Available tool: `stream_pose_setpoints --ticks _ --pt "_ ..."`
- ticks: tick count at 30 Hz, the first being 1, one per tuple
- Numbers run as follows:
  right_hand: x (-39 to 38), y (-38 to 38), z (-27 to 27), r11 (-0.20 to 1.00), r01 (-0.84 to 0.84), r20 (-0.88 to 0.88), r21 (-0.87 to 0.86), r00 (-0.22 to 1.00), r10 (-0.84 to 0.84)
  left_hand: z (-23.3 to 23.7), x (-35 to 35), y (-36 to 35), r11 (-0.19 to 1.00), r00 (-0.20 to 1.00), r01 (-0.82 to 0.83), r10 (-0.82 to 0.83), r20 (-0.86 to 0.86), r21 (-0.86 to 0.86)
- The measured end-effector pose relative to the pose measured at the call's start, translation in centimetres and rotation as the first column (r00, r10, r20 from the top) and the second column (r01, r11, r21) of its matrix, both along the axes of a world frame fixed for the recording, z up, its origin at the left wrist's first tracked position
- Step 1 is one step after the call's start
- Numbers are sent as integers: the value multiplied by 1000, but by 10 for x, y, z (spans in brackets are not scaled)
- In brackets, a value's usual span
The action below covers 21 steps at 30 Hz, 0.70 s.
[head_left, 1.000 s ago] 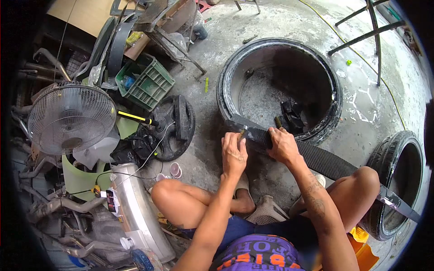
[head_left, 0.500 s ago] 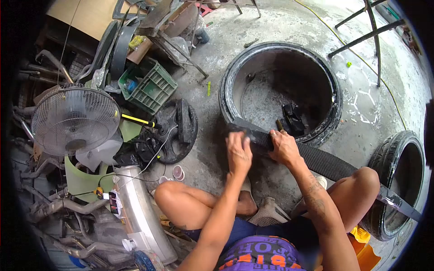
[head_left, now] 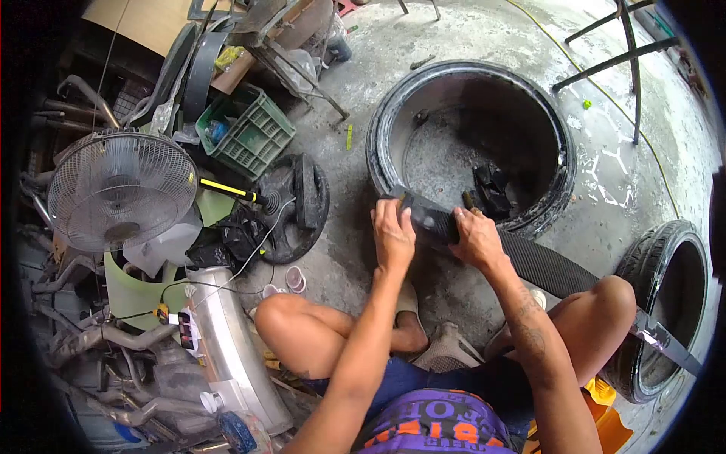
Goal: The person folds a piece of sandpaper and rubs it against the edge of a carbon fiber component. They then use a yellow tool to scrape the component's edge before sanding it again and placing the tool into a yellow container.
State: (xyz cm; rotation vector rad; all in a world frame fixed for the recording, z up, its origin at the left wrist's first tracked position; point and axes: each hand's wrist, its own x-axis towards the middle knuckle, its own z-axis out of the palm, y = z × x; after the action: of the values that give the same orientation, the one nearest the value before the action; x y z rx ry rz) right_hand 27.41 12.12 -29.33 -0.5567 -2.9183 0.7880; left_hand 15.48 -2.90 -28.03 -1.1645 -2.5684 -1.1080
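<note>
Rubber strip [head_left: 541, 266] is run diagonally from the right knee [head_left: 612, 299] to the large tyre [head_left: 376, 147]. Its far end is gripped by the right hand [head_left: 475, 238]; the left hand [head_left: 393, 234], fingers together, is laid on the tip.

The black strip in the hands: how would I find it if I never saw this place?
Find the big tyre lying flat on the concrete floor. At its near edge the left hand and right hand rest on a long black strip. Unlike that tyre, it is flat and ribbed.

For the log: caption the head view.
Right hand grips a black strip, left hand on its end, beside a tyre.
</note>
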Motion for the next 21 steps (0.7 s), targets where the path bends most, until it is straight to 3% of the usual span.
stream_pose_setpoints --ticks 2,6,10,12,14,16,17,21 --pt "1 -1 2 1000 2 -4 0 1000 -2 -2 12 7 999 999 -41 41 -6 33" --pt "2 -1 -10 998 4 -80 56 997 1 0 -7 5 996 998 68 -67 -15 53" --pt "2 1 2 999 2 -52 39 999 0 -7 -59 -13 954 956 -294 295 -3 55" --pt "0 1 -1 997 15 -93 76 996 -8 2 -61 -40 946 948 -314 309 72 80" --pt "0 -1 -6 999 22 -46 24 999 -21 7 -47 -54 997 997 -65 67 49 -49" --pt "0 -2 -9 999 24 -67 22 998 -23 10 -38 -54 907 954 28 102 283 -419" --pt "2 -2 -10 999 25 -83 43 996 -21 7 -33 -50 865 989 10 66 136 -501" --pt "1 -1 0 999 20 -47 46 999 -18 0 -35 -36 787 992 -9 82 91 -617"
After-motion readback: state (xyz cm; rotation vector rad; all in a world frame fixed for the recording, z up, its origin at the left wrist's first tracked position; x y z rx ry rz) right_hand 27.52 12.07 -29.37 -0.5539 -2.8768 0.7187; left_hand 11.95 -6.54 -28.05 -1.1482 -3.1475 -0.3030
